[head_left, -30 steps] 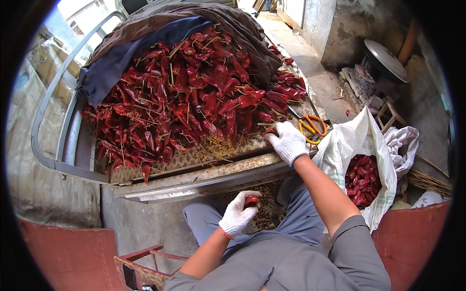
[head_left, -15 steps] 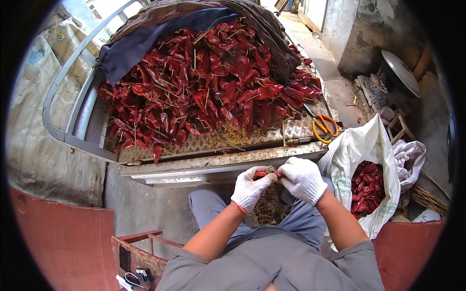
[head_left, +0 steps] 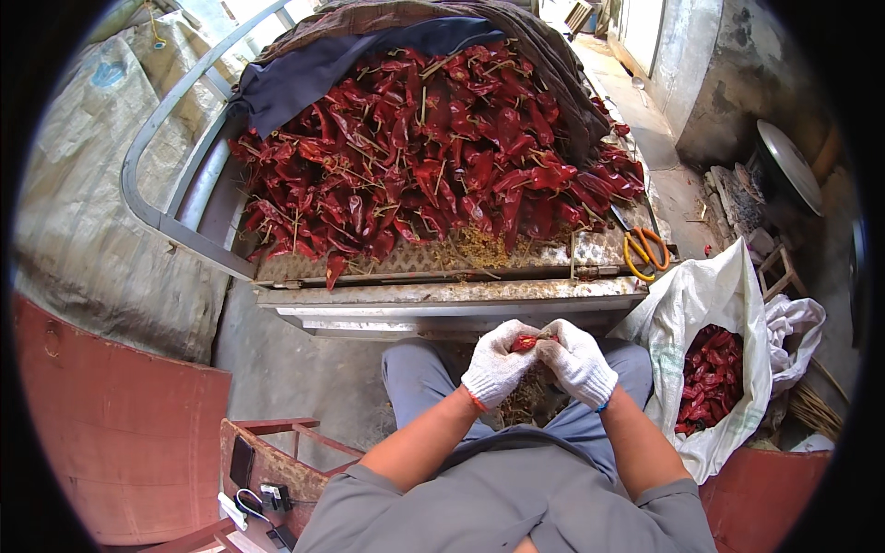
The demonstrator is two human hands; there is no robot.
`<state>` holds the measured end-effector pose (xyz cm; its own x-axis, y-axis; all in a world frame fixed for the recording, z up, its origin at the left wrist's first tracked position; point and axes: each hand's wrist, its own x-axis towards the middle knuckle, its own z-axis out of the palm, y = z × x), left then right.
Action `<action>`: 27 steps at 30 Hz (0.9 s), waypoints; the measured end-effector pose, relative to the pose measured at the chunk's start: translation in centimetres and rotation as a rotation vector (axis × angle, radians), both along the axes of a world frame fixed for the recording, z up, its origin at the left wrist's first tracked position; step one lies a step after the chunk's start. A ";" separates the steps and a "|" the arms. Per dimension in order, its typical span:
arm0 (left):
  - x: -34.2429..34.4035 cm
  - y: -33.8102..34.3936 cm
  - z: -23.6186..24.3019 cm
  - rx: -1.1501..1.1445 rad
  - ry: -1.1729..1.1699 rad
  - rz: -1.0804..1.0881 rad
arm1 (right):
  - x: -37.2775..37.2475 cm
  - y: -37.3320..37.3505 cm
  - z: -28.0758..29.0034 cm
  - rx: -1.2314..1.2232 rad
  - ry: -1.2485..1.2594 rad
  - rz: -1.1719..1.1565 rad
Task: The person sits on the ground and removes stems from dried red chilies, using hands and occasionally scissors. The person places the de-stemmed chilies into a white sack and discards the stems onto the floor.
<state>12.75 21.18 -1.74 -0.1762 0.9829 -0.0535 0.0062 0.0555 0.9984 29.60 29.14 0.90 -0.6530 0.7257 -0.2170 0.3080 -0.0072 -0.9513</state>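
Note:
My left hand (head_left: pixel 494 363) and my right hand (head_left: pixel 579 361), both in white knit gloves, meet above my lap and pinch one dried red chili (head_left: pixel 525 343) between their fingertips. Just beyond them lies a big heap of dried red chilies (head_left: pixel 433 157) on a metal cart bed (head_left: pixel 461 297), spread over dark cloth. To my right stands an open white sack (head_left: pixel 705 304) with red chilies (head_left: pixel 712 378) inside it.
Orange-handled scissors (head_left: pixel 642 251) lie on the cart's right corner. Stems and seeds litter the ground between my knees (head_left: pixel 527 401). A red metal panel (head_left: pixel 120 424) stands at my left, with another pair of scissors (head_left: pixel 247 504) on a stool. Concrete wall and clutter at far right.
My right hand came back from the chili heap on the cart to meet my left hand at my lap. Both now hold the same chili.

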 end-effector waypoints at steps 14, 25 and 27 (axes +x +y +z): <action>0.4 -0.4 0.7 -0.095 -0.699 0.031 | -1.1 -2.3 -0.8 -0.019 0.233 -0.124; 0.3 -1.6 2.0 -0.229 -1.093 -0.030 | 0.4 -1.0 2.0 -0.102 0.196 0.138; 0.3 -1.8 1.5 -0.154 -1.177 -0.099 | 0.8 -0.9 2.1 -0.302 0.257 0.185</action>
<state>13.07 19.40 -0.24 0.1362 0.9586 -0.2501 -0.8983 0.2259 0.3767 30.43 28.23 3.03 -0.8264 0.5205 -0.2147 0.0837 -0.2635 -0.9610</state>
